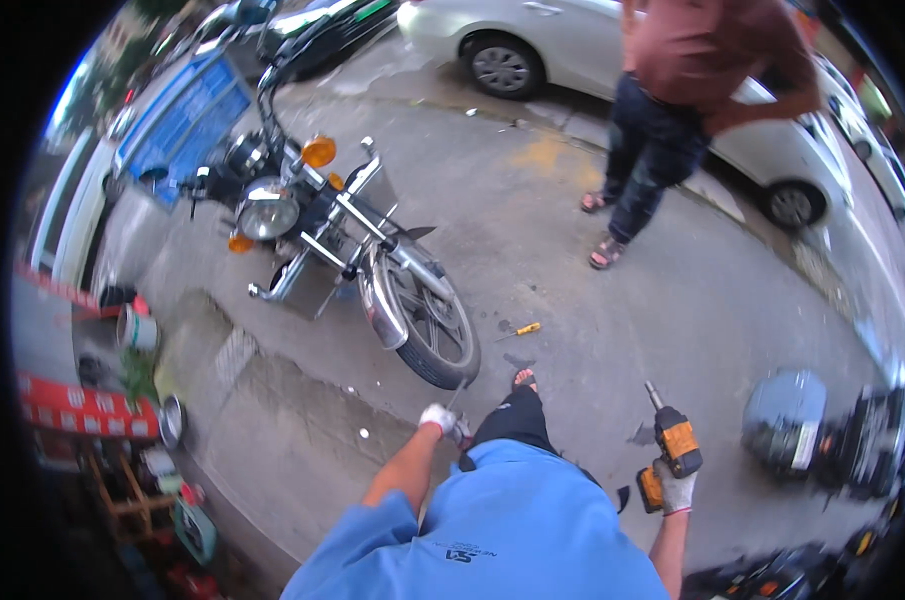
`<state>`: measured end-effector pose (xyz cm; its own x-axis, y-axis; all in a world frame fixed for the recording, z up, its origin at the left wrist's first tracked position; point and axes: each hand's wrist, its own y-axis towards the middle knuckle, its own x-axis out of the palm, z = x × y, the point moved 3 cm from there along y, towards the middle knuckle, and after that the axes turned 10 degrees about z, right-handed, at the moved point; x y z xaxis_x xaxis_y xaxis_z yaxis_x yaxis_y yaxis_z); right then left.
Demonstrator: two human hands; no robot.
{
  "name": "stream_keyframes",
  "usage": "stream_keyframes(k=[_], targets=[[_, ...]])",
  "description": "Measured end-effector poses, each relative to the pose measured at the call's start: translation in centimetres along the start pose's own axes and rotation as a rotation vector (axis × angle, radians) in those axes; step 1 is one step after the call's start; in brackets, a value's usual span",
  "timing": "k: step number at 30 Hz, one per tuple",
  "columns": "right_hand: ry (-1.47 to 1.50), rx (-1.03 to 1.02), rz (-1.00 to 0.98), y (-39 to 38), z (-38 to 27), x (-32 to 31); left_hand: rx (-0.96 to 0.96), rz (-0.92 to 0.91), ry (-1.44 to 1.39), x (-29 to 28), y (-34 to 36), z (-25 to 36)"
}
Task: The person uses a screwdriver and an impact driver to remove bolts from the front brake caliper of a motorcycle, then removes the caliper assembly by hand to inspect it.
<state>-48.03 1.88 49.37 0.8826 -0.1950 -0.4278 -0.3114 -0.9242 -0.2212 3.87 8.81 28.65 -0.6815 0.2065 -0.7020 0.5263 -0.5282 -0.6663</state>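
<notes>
My right hand (679, 488), in a white work glove, is closed round the handle of an orange and black cordless impact driver (678, 445). The tool's long socket tip points up and away from me. My left hand (440, 417), gloved too, is curled beside my leg, close to the front wheel (435, 325) of a motorcycle. A thin dark piece rises from its fingers, too small to make out. The motorcycle (318, 215), with chrome guards and orange indicators, stands ahead on the left. On the pavement past my foot lies a screwdriver (528, 328) with a yellow handle.
A person (663, 120) in a reddish shirt stands ahead, beside a white car (573, 40). A blue cargo bed (188, 125) sits behind the handlebars. Motor scooters (823, 430) are at right. Buckets (138, 328) and a red box (88, 408) line the left side.
</notes>
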Motion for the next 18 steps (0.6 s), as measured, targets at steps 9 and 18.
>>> stream_keyframes(k=[9, 18], targets=[[-0.074, -0.378, -0.544, 22.2, -19.2, 20.1, -0.131, 0.112, -0.313, -7.8, 9.3, 14.0], [-0.324, -0.907, -1.187, 36.7, -24.5, 42.1, -0.516, 0.264, -0.652, -4.9, 12.9, 20.1]])
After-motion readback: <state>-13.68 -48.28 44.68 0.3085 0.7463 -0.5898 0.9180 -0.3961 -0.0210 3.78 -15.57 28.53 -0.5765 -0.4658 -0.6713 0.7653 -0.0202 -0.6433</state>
